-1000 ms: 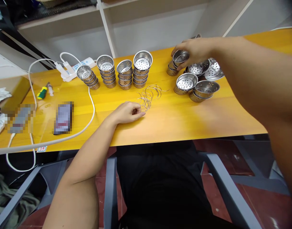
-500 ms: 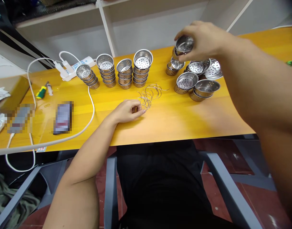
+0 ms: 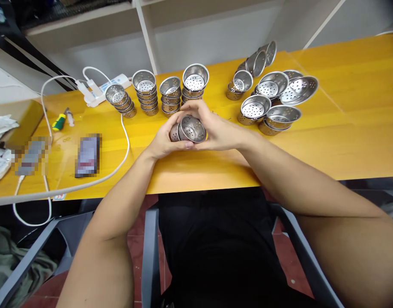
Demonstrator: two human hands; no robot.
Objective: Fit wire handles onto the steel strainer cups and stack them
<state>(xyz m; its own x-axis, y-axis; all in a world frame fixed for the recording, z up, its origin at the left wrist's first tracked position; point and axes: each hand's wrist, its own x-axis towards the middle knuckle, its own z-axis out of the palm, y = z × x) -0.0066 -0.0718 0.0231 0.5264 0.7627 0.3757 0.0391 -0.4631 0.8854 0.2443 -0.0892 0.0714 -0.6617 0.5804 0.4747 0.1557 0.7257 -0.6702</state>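
Between my two hands, tilted with their openings toward my right, are nested perforated metal cups (image 3: 192, 129). My left hand (image 3: 162, 139) wraps round the base side of these cups. The fingers of my right hand (image 3: 212, 127) curl round the rim side, thumb below. Just behind my hands stand several upright stacks of the same cups, among them a tall stack (image 3: 195, 79) and a shorter one (image 3: 170, 89). The loose wire rings on the table are mostly hidden by my right hand.
To the right, loosely stacked perforated cups (image 3: 256, 107) stand in a group, with a leaning stack (image 3: 257, 60) behind. On the left are a power strip (image 3: 111, 87), a white cable (image 3: 127, 141), a phone (image 3: 87, 155) and a green-yellow screwdriver (image 3: 58, 122). A shelf backs the table (image 3: 203, 167).
My right hand has come from the back right group to the middle with metal cups. My left hand, formerly empty beside the wire rings, now grips them too.
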